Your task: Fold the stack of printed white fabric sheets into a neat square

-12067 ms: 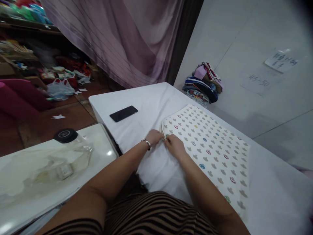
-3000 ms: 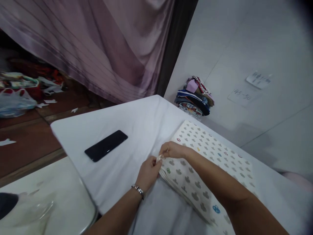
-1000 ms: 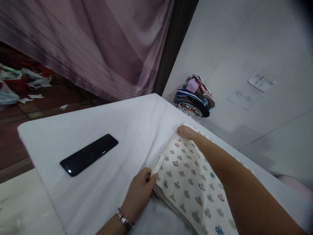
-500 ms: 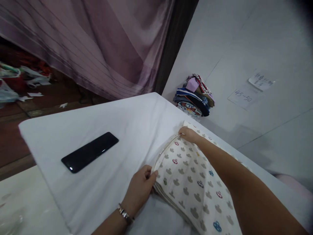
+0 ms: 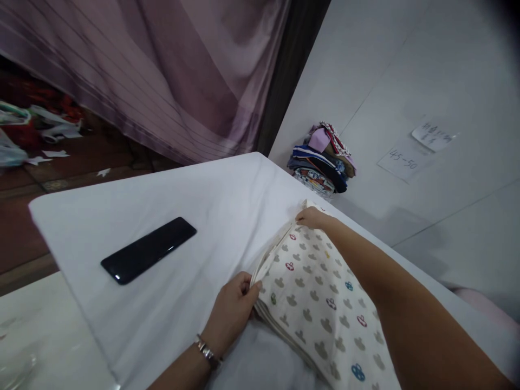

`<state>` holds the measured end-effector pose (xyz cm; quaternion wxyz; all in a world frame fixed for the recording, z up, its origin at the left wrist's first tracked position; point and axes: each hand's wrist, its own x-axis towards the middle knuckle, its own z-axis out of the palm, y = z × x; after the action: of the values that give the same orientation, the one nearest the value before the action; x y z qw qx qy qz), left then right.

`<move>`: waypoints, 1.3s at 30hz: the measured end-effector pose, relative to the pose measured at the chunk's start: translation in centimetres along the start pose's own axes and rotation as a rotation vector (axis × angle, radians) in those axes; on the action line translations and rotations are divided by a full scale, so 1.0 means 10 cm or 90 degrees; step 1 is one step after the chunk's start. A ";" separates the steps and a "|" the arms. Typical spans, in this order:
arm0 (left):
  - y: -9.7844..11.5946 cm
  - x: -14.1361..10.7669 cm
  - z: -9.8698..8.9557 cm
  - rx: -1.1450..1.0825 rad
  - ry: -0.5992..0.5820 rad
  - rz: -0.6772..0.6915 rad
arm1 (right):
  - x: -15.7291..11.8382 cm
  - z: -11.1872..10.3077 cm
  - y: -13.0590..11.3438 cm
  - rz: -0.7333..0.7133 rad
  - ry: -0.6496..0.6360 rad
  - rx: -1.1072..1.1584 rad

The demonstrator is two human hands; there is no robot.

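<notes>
A cream cloth printed with grey, red and blue shapes lies in layers over the white-covered table, toward the lower right. Its near left corner is pinched between the thumb and fingers of my left hand, which has a metal bracelet at the wrist. Farther up the same edge, my right hand grips the cloth's far corner with closed fingers. The forearm crosses over the cloth's right side and hides part of it.
A black phone lies on the white table cover at the left. Folded clothes are piled beyond the table's far right edge, by a wall with paper notes. A pinkish curtain hangs behind.
Both hands keep their hold on the cloth in nearly the same places. The view has shifted very slightly.
</notes>
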<state>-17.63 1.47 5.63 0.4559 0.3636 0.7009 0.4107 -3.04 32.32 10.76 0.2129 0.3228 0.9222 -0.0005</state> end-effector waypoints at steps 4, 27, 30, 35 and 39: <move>-0.07 0.03 0.01 -0.029 -0.046 0.031 | 0.18 -0.03 -0.14 0.019 -0.025 -0.017; -0.09 0.05 0.00 -0.004 -0.035 0.057 | 0.27 -0.12 -0.22 0.030 -0.063 -0.078; -0.09 0.04 0.00 0.003 -0.033 0.059 | 0.28 -0.11 -0.22 0.031 -0.065 -0.081; 0.00 0.00 -0.06 0.066 0.003 0.076 | 0.31 -0.16 -0.22 0.004 -0.021 -0.101; 0.10 -0.03 -0.12 0.166 0.053 0.082 | 0.29 -0.15 -0.24 0.000 0.063 -0.102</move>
<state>-18.48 1.30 6.95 0.3480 0.4463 0.7420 0.3593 -7.06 32.36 10.68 0.1923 0.3046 0.9286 0.0893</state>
